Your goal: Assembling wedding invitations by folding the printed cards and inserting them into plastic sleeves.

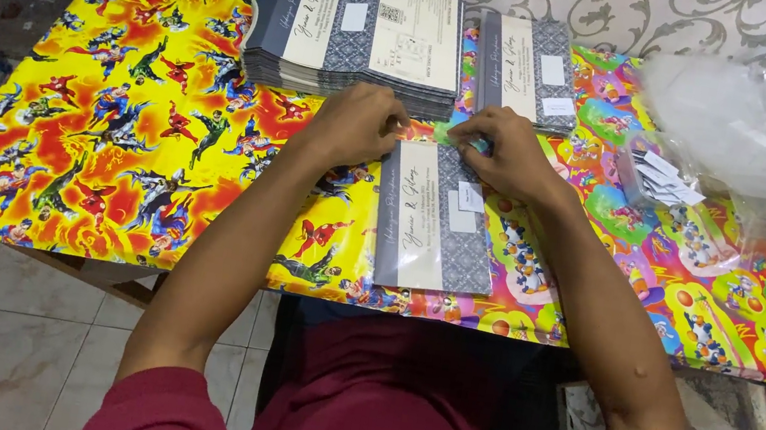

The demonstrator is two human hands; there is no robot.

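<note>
A low counter [52, 196] fills most of the view, covered in bright wrapping paper: yellow and orange with cartoon heroes on the left part, multicoloured with cartoon ducks on the right. At its far edge sits a tall stack of grey-and-cream printed envelopes [359, 35], with a shorter stack [526, 70] just beside it to the right. Further right, at the counter's far right corner, lies a crumpled heap of clear plastic sleeves [720, 124], and below it a small pile of white labels [666, 182] inside clear plastic.

Near the front edge, between the person's forearms, a single grey-and-cream envelope [433, 218] lies flat, its long side running away from the person, a small white label on its patterned right half.

The left hand [356, 125] rests knuckles-up at the envelope's far left corner, fingers curled down onto it, just in front of the tall stack. The right hand [509, 153] sits at the far right corner, fingers bent and pinching a small greenish-blue scrap [465, 139] between the two hands. Whether the left hand also grips that scrap cannot be told.
</note>
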